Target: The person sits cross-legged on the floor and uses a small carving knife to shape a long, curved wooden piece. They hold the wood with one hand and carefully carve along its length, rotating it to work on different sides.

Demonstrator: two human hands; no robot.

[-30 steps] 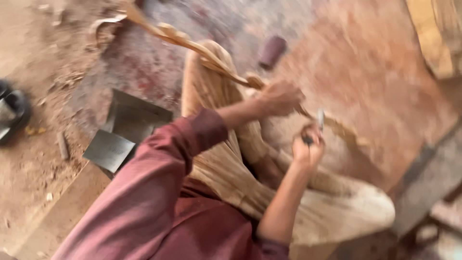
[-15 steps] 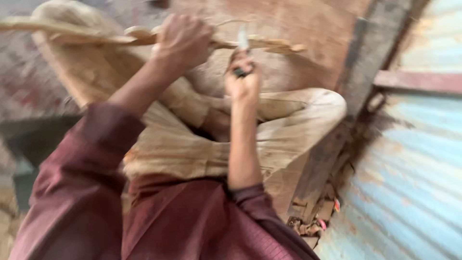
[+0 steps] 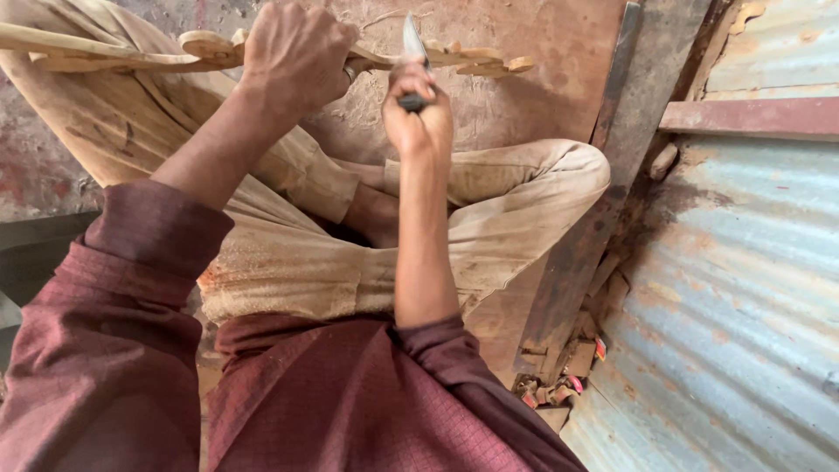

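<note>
A long, pale carved wooden piece [image 3: 437,57] with wavy edges is held across the knees. It is gripped by the left hand [image 3: 293,57], fingers wrapped around it. Just beside, the right hand [image 3: 419,118] is closed on a dark-handled chisel [image 3: 412,52], blade upward against the wood. Dusty beige trousers [image 3: 489,218] lie below; corrugated metal sheet [image 3: 743,306] stands rightward.

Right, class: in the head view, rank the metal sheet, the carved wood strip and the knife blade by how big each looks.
1. Metal sheet, though it lies nearer the camera.
2. Wood strip, long and thin, partly hidden by the left hand.
3. Knife blade, held in the right hand.
</note>
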